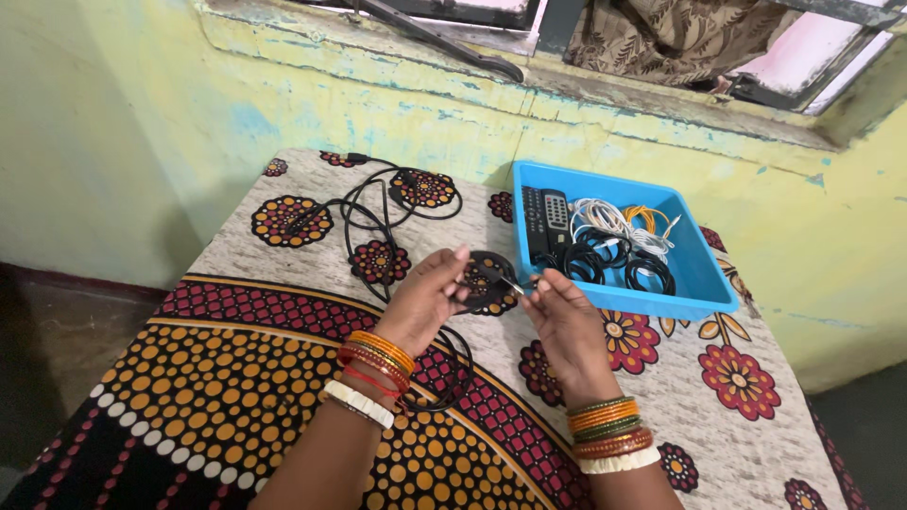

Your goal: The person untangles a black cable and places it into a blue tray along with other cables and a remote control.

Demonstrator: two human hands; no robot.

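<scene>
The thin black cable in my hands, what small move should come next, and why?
Probably draw the free end once more around the bundle. The left hand pinches the thin black cable with a loop hanging below the wrist, and the right hand holds its plug end. Other coiled cables already lie in the blue plastic tray, so tidying this one seems to match.

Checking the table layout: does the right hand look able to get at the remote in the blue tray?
Probably yes. The right hand sits just before the blue tray, and the remote lies at its near-left end, uncovered; the hand does hold a cable end.
</scene>
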